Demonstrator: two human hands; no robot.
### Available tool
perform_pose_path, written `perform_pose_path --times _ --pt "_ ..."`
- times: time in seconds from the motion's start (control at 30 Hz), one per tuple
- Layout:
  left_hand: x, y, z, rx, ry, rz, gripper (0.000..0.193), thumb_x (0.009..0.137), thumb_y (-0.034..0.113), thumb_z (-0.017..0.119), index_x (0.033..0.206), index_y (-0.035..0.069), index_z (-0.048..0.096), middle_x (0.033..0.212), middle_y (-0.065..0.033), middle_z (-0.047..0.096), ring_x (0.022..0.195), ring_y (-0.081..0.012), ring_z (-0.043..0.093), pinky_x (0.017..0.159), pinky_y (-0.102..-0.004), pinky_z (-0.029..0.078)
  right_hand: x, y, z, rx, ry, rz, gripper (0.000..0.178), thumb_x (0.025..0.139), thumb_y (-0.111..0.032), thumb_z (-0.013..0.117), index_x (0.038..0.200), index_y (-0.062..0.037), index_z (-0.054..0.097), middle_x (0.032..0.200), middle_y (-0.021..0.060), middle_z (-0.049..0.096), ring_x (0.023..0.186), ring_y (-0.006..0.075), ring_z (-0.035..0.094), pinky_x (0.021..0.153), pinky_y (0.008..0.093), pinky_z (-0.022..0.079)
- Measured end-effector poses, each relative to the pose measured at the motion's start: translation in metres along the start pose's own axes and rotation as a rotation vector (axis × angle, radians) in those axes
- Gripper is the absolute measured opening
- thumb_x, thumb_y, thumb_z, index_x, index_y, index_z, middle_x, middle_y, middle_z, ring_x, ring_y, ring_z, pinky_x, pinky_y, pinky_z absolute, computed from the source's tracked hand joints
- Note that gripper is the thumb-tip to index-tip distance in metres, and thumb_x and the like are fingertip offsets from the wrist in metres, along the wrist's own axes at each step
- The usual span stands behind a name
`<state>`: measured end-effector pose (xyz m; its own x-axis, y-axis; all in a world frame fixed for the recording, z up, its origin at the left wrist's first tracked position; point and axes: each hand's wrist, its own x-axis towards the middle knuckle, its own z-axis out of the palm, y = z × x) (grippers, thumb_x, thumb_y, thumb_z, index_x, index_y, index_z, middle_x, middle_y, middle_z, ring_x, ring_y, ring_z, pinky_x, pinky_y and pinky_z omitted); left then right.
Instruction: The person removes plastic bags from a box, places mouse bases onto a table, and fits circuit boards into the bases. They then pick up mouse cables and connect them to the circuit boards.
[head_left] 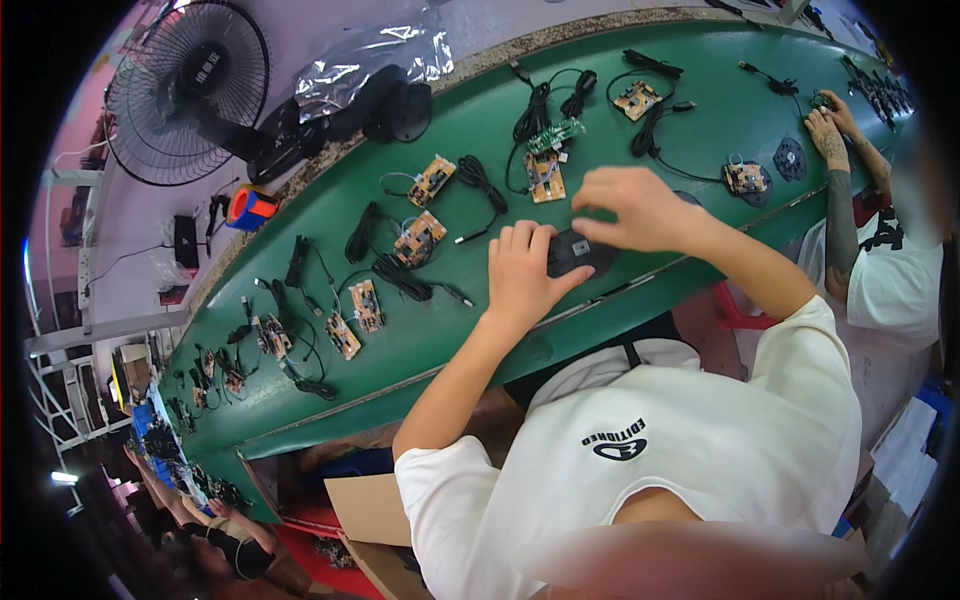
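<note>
On the green table right in front of me lies a black plastic shell point(580, 254), shaped like part of a computer mouse, with a small pale square on it. My left hand point(520, 268) grips its left end, thumb along the near side and fingers across the far side. Over its right end is my right hand point(640, 208), fingers curled in toward the thumb; anything between them is hidden. Just beyond my hands sits a brown circuit board point(546, 178) with a black cable, and a green circuit board point(556, 136) lies against it.
Brown boards with cables, such as one board point(420, 238), are spread along the green conveyor-like table point(440, 330). A fan point(190, 90) and an orange-blue tape roll point(250, 207) stand beyond its far edge. At right, a co-worker's hands point(828, 125) handle a small green part.
</note>
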<state>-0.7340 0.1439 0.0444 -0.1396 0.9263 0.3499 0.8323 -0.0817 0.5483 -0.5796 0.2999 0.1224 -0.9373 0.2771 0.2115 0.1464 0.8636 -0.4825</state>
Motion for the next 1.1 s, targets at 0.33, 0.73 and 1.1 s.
perform_pose_path --times 0.33,0.73,1.1 --pt "0.006 0.003 -0.004 -0.107 -0.079 -0.058 0.060 0.065 0.042 0.089 0.106 0.007 0.064 0.103 -0.0093 0.057 0.096 -0.0290 0.054 0.080 -0.0405 0.041 0.205 0.159 0.031 -0.227 0.157 0.076 0.019 0.090 -0.022 0.067 0.100 -0.0050 0.070 0.100 0.0123 0.068 0.093 0.0343 0.066 0.081 0.0459 0.052" --pt "0.005 0.003 -0.007 -0.174 -0.070 -0.068 0.054 0.066 0.036 0.088 0.105 0.009 0.064 0.103 -0.0086 0.057 0.094 -0.0287 0.054 0.079 -0.0403 0.040 0.227 0.182 0.034 -0.289 0.123 0.117 0.016 0.090 -0.020 0.064 0.092 -0.0038 0.067 0.093 0.0184 0.068 0.091 0.0403 0.066 0.079 0.0494 0.052" --pt "-0.006 0.019 0.001 0.032 0.028 -0.011 0.069 0.068 0.044 0.086 0.122 0.006 0.064 0.115 -0.0099 0.057 0.109 -0.0303 0.052 0.092 -0.0426 0.040 -0.024 0.007 0.009 0.125 0.033 0.005 0.009 0.096 -0.014 0.060 0.099 -0.0057 0.060 0.090 0.0122 0.066 0.087 0.0358 0.066 0.073 0.0454 0.051"
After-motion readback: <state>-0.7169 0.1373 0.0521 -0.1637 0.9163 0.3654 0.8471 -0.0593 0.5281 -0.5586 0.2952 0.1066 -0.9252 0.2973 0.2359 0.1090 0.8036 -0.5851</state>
